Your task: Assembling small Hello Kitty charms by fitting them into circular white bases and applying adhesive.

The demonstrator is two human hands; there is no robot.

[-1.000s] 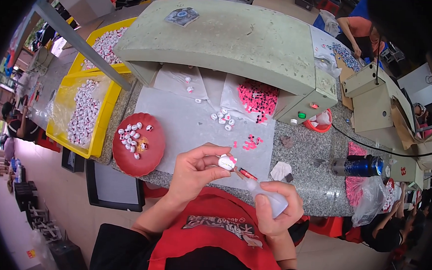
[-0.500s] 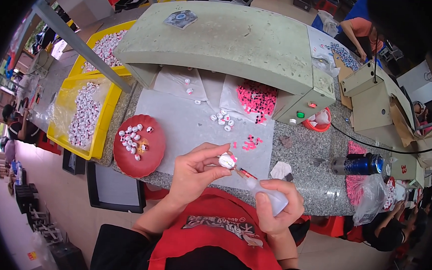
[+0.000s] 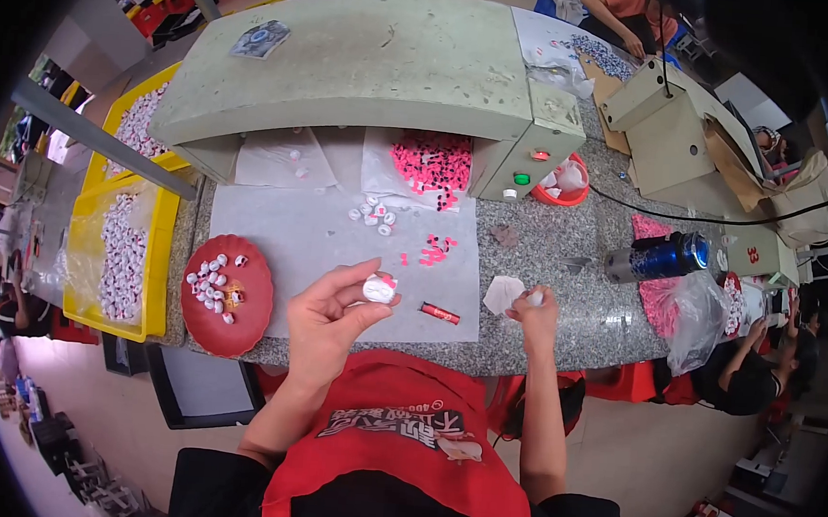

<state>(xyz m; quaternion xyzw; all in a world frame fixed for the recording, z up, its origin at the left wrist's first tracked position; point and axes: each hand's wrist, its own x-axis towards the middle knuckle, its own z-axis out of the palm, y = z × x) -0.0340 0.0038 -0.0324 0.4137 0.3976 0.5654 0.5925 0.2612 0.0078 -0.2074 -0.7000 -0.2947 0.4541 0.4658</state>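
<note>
My left hand (image 3: 330, 315) pinches a small white rounded piece (image 3: 379, 289) with a pink bit on its upper edge, held above the white sheet (image 3: 319, 253). My right hand (image 3: 536, 313) is closed at the edge of a white cloth scrap (image 3: 503, 295) on the granite bench. A pale end of the squeeze bottle (image 3: 534, 297) shows at its fingers; the rest is hidden. Between my hands lies a small red tube (image 3: 440, 313). Beyond them are loose pink bits (image 3: 437, 250) and several white pieces (image 3: 372, 215). A red scalloped plate (image 3: 225, 332) with white pieces stands left.
A pale green arched machine (image 3: 350, 60) spans the back, with a pink-and-black pile (image 3: 431, 165) beneath it. Yellow trays (image 3: 153, 309) of white pieces stand left. On the right are an orange-red basket (image 3: 580, 186), a blue bottle (image 3: 656, 257) and a clear plastic bag (image 3: 699, 323).
My right hand has moved away from the white piece to the cloth scrap, taking the squeeze bottle along. My left hand still holds the piece. The red tube shows fully. The whole view has shifted.
</note>
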